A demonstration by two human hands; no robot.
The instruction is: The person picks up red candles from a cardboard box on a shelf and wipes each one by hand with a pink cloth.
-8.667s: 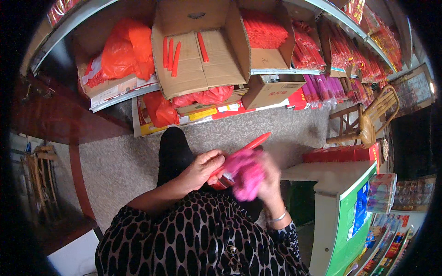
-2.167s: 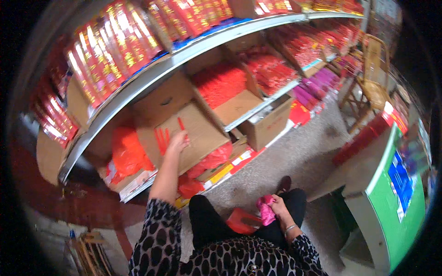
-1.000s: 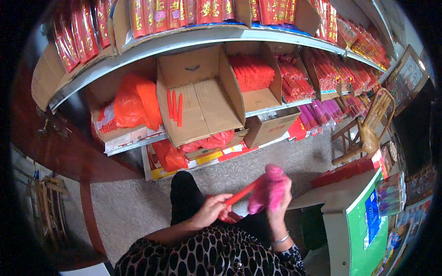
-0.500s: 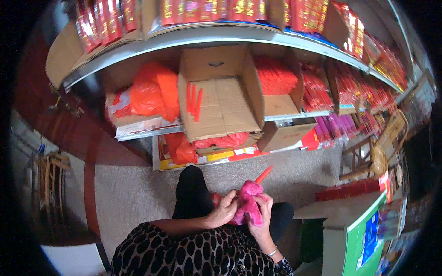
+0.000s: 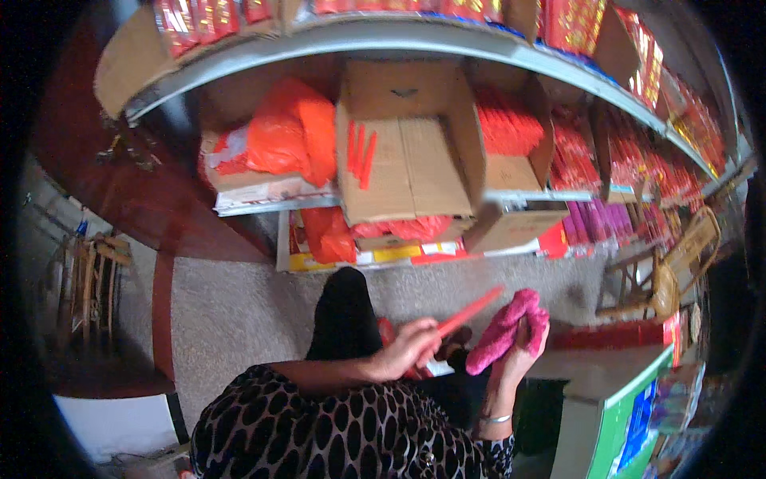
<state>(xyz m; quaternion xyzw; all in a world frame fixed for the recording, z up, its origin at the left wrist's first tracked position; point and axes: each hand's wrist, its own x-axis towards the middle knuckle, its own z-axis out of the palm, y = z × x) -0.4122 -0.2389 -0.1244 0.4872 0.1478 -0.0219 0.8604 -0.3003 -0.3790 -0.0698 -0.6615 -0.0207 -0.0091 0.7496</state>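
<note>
A long red candle (image 5: 472,310) sticks out of my left hand (image 5: 411,349), whose fingers are wrapped round its lower end, and it slants up to the right. My right hand (image 5: 523,355) grips a bunched pink cloth (image 5: 504,330), apart from the candle tip. Ahead, an open cardboard box (image 5: 411,203) tilts toward me on the lower shelf, with several similar red candles (image 5: 364,160) lying at its left side. Something red lies partly hidden below my left hand, too covered to name.
An orange-red plastic bag (image 5: 291,136) fills the box left of the candles. Red packages (image 5: 511,124) stand in boxes to the right. A metal shelf edge (image 5: 383,38) crosses above. At right are a bamboo chair (image 5: 666,279) and a green-sided carton (image 5: 638,415).
The candle has come out of the pink cloth and is now in my left hand alone. My right hand has moved right with the cloth. The view has shifted slightly.
</note>
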